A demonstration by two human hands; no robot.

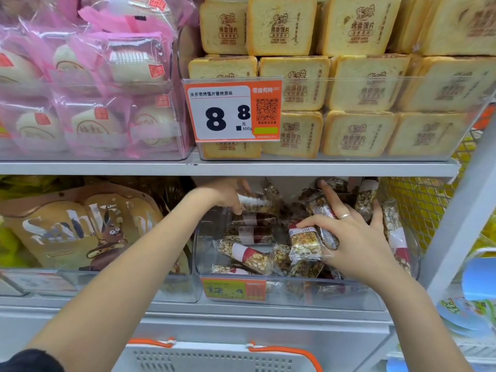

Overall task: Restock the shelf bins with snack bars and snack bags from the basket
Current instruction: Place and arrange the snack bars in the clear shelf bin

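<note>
A clear shelf bin (295, 291) on the lower shelf holds several wrapped nut-and-seed snack bars (247, 255). My left hand (228, 194) reaches into the back left of the bin and grips one clear-wrapped bar (255, 202). My right hand (351, 234), with a ring on one finger, rests among the bars at the right side of the bin and holds a couple of bars (306, 242) between thumb and fingers. The white basket (214, 358) with orange handles shows at the bottom edge; its contents are hidden.
Left of the bin stands another clear bin with brown snack bags (80, 229). The shelf above (228, 167) carries toast-shaped packs (357, 84), pink-wrapped buns (94, 98) and an 8.8 price tag (233, 111). A yellow mesh panel (418, 205) and a white upright (461, 210) close off the right.
</note>
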